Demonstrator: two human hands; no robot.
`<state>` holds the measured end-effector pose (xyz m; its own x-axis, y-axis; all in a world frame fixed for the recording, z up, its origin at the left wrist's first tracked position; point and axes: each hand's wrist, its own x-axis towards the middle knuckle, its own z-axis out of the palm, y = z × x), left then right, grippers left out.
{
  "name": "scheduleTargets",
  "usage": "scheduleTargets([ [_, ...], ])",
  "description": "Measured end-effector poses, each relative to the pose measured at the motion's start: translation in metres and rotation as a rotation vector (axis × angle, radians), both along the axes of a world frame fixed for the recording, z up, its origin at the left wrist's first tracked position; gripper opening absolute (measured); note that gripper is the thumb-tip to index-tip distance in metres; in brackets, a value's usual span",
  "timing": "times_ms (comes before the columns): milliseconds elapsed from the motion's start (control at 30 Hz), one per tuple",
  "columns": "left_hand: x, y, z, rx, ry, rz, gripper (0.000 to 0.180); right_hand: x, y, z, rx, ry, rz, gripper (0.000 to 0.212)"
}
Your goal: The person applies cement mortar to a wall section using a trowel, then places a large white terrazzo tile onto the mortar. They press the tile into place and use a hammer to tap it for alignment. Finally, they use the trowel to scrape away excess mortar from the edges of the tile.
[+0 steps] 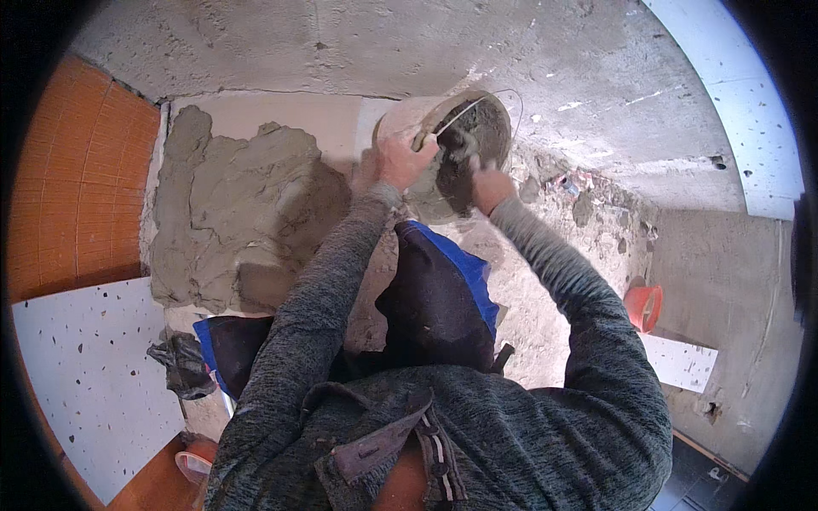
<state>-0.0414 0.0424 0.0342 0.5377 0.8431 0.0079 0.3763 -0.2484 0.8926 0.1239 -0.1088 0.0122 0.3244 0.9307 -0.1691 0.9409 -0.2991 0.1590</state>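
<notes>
A round bucket coated with grey mortar lies tipped over near the wall, its mouth facing me and its thin wire handle hanging over the opening. My left hand is closed on the left side of the bucket's rim. At the lower right of the mouth my right hand is closed like a fist, smeared by motion; whatever it holds is hidden. Wet mortar clings inside the bucket. To the left, a thick, uneven bed of grey mortar covers the floor.
A bare concrete wall runs along the far side. Orange ribbed blocks and a speckled white tile stand at left. On the right are an orange bucket-like container, another speckled piece and rubble.
</notes>
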Motion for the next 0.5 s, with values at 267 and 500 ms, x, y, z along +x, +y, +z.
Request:
scheduleTargets([
  [267,-0.010,0.002,-0.002,0.134,-0.105,-0.049,0.045,0.005,0.002,0.064,-0.083,0.137,-0.017,0.023],
  [500,0.006,-0.014,0.000,0.092,-0.178,-0.024,0.043,0.011,0.013,0.028,-0.249,0.171,-0.026,0.029],
])
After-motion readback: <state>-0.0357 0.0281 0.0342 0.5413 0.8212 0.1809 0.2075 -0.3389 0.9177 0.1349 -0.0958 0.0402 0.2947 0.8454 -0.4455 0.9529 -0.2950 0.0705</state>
